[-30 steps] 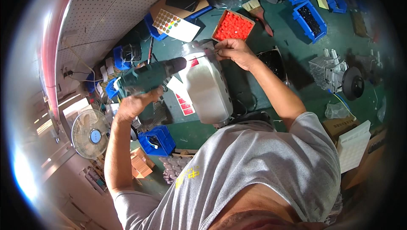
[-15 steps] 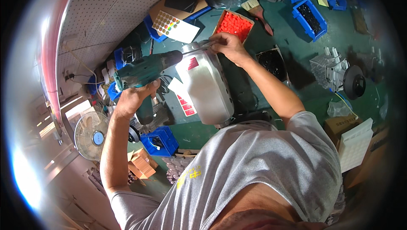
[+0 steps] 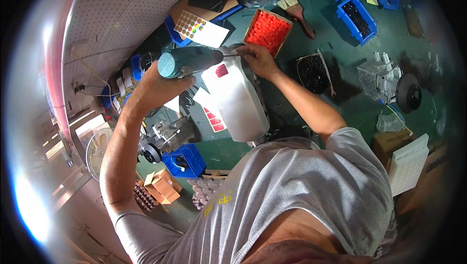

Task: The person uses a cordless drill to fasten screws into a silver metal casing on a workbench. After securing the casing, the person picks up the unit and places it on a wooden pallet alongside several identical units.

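Observation:
A green and black power drill [image 3: 192, 62] lies nearly level in my left hand [image 3: 161, 88], whose fingers wrap its grip. Its long bit [image 3: 230, 55] reaches right across the far end of a silvery metal housing [image 3: 236, 103] with a small red label. At the bit's tip, the fingers of my right hand [image 3: 261, 62] are pinched together; whatever they hold is too small to make out. A white sheet with red labels [image 3: 212, 114] lies left of the housing.
Beyond my right hand stands a box of red caps [image 3: 268, 30], with a brush [image 3: 296, 15] beside it. Blue bins [image 3: 357, 21] sit at the far right. A motor-like metal unit [image 3: 389, 83] stands on the right; another [image 3: 165, 137] is at the left, near a blue bin [image 3: 184, 162].
My left hand has raised and turned the drill, so its rear end now faces me more. The bit and drill nose have shifted slightly right and away; my right hand has moved slightly nearer.

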`<state>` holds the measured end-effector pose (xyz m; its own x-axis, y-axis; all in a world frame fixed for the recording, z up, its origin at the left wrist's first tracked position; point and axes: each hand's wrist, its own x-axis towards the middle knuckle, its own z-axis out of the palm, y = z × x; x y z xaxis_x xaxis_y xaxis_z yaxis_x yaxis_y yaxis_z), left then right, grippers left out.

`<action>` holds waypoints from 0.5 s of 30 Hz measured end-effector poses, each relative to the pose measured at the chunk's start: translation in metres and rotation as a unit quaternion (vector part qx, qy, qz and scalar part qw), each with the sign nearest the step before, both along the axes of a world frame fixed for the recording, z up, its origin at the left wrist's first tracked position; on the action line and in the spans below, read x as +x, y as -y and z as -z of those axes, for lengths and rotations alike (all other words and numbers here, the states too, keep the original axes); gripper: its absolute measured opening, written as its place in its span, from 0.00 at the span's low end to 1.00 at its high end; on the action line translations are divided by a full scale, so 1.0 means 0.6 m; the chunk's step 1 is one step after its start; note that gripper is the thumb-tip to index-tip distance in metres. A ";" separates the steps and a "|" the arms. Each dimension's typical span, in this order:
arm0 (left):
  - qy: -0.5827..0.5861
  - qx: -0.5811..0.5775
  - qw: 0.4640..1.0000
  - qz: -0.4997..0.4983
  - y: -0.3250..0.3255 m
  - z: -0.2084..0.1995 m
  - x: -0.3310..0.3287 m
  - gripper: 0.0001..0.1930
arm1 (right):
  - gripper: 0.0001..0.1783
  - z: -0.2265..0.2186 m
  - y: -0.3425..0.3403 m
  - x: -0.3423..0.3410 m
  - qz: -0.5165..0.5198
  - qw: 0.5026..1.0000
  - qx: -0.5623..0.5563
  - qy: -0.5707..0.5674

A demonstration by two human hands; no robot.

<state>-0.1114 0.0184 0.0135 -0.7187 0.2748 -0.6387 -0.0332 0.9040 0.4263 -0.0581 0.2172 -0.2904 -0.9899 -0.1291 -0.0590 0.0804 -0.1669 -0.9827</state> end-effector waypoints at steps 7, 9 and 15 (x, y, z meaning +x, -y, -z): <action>-0.065 -0.080 0.990 0.101 -0.024 -0.012 -0.006 0.25 | 0.12 0.020 0.009 -0.030 0.018 0.998 0.001 -0.055; -0.055 -0.062 0.992 0.091 -0.022 -0.007 -0.004 0.24 | 0.10 0.018 0.010 -0.078 -0.034 0.995 0.041 -0.079; -0.039 -0.048 0.993 0.096 -0.029 0.009 -0.006 0.17 | 0.17 -0.023 0.049 -0.191 -0.300 0.937 0.174 0.033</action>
